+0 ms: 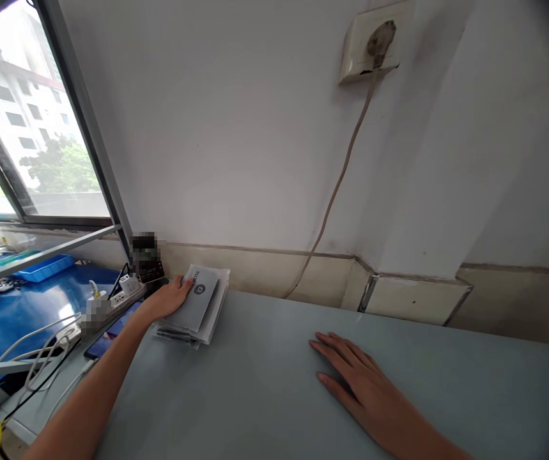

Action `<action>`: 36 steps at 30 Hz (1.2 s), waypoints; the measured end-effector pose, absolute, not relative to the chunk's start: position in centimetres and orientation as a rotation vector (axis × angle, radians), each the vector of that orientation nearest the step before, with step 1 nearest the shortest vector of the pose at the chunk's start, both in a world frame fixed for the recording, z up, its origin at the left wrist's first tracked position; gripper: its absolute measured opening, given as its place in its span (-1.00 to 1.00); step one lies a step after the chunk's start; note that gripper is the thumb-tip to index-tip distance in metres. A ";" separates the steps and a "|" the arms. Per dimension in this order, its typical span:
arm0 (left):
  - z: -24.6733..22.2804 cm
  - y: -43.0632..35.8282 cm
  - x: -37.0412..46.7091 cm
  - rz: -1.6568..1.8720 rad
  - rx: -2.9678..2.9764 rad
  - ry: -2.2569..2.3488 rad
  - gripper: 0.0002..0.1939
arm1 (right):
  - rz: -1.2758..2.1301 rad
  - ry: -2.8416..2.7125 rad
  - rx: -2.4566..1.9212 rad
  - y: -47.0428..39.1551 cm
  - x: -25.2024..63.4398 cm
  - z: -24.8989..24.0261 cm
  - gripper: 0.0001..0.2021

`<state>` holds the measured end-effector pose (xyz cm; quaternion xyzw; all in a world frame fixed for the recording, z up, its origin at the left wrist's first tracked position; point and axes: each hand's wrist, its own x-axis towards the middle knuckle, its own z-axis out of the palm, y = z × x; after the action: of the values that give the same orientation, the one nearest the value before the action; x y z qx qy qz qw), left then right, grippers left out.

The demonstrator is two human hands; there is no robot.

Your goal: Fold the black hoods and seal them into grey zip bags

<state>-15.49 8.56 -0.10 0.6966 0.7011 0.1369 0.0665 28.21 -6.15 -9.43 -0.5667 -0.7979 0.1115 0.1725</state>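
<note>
At the left rear of the grey table, my left hand is on the left edge of a stack of flat grey packets. Its thumb lies over the top packet, and the other fingers are mostly hidden along that edge. The top packet is grey with a dark round logo and lettering, and clear plastic wrapping sticks out around the stack. My right hand lies palm down on the bare tabletop, fingers stretched out and holding nothing.
Left of my forearm are a phone, a white power strip and tangled white cables. Beyond the metal frame, a blue table carries a blue tray, with another person's hand at the far left. A cord hangs from the wall socket.
</note>
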 end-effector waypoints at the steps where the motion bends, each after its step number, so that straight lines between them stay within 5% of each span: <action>1: -0.2 8.5 -15.4 0.394 2.086 2.094 -0.10 | 0.317 -2.261 -1.607 -6.1 28.2 -9.4 -0.38; 11: 0.1 6.8 -12.9 0.348 1.975 1.997 0.16 | 0.559 -2.120 -1.490 -6.2 27.8 -8.9 -0.43; 15: -0.4 5.4 -9.8 0.406 2.001 1.933 0.04 | 0.827 -2.016 -1.349 -7.3 26.3 -7.8 -0.49; 22: -4.2 0.3 -3.4 0.643 2.230 1.533 -0.24 | 1.123 -1.907 -1.258 -9.4 25.5 -7.6 -0.15; 27: -6.2 -2.3 -1.2 0.866 2.300 1.203 -0.36 | 1.187 -1.690 -1.348 -10.2 24.7 -7.7 -0.15; 36: -4.2 -3.6 1.3 0.832 1.408 0.673 0.12 | 0.974 -1.393 -1.298 -9.9 23.3 -6.5 -0.07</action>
<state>1.27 -3.64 -4.23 0.6157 0.2942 0.3639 0.6340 23.33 -9.89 -6.50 -0.5322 -0.5712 0.3992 0.4808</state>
